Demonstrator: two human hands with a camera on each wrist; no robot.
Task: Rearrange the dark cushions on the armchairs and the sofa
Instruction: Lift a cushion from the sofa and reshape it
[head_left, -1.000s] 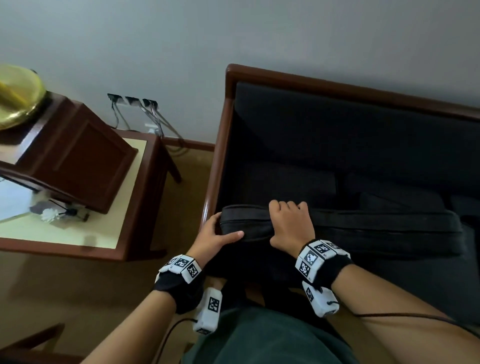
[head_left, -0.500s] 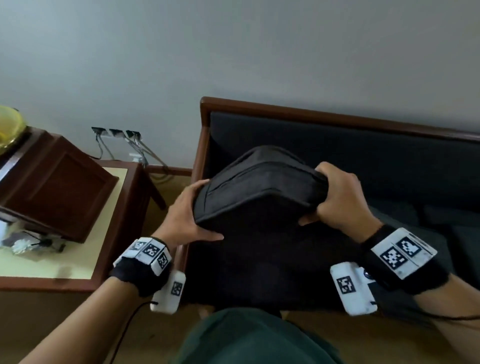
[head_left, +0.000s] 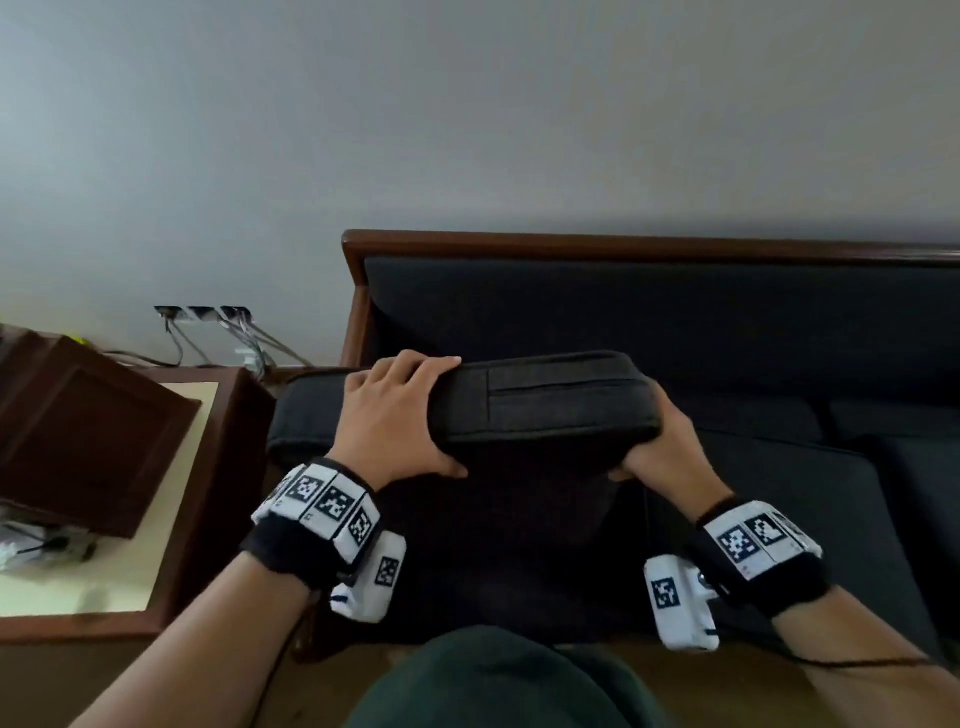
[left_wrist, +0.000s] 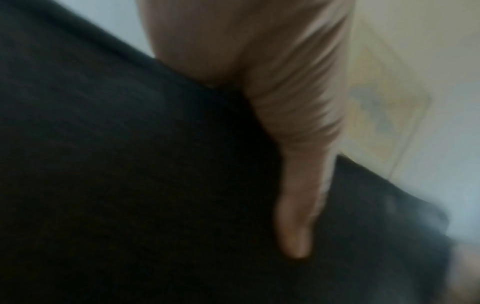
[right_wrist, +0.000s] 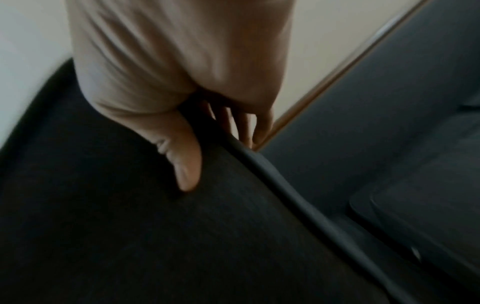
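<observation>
1. Dark fabric fills the middle of the head view: a cushion (head_left: 545, 400) stands on edge over the sofa (head_left: 675, 312) seat, the left hand (head_left: 395, 415) gripping its left end and the right hand (head_left: 657, 447) its right end. A wooden tabletop (head_left: 93, 597) sits lower left.
2. Left wrist view, blurred: the thumb (left_wrist: 296, 216) presses the cushion's face.
3. Right wrist view: thumb in front, fingers (right_wrist: 244, 125) behind the cushion's piped edge.

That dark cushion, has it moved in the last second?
Yes. The dark cushion was lifted off the seat and stood on edge in front of the sofa backrest.
</observation>
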